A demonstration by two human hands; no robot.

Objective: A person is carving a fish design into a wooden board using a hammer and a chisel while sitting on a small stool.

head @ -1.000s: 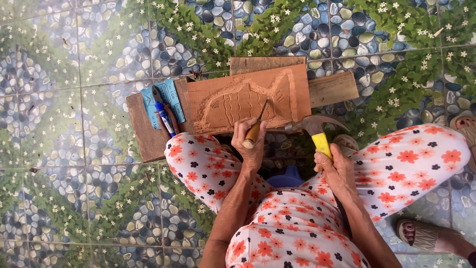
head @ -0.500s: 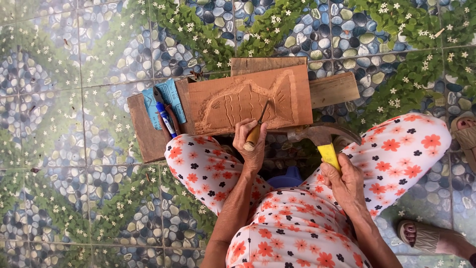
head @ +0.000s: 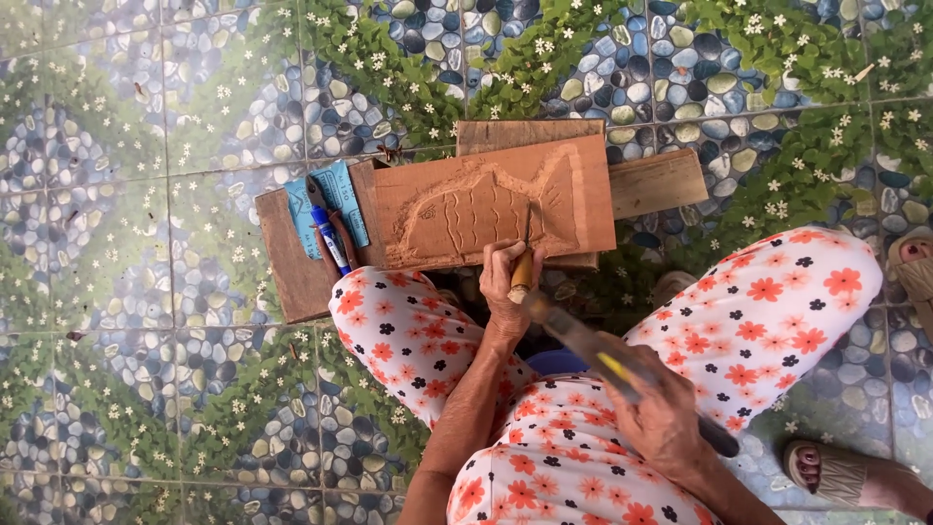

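Fingers of the left hand [head: 507, 284] pinch the chisel [head: 525, 255], its long axis pointing to twelve o'clock into the fish carving [head: 491, 202], while the right hand [head: 661, 418], clenched, brings the hammer [head: 583, 340] from five o'clock.

Carved panel [head: 491, 204] on stacked boards [head: 292, 262], pens [head: 330, 238] left of it, chisel [head: 523, 262] on its near edge

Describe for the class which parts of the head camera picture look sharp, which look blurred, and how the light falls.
Head view: the carved wooden panel and the tiled floor are sharp; the hammer in the right hand is smeared by motion blur; the left hand gripping the chisel stays fairly crisp; the light is soft and even, with no harsh glare and only faint shadow under the boards.
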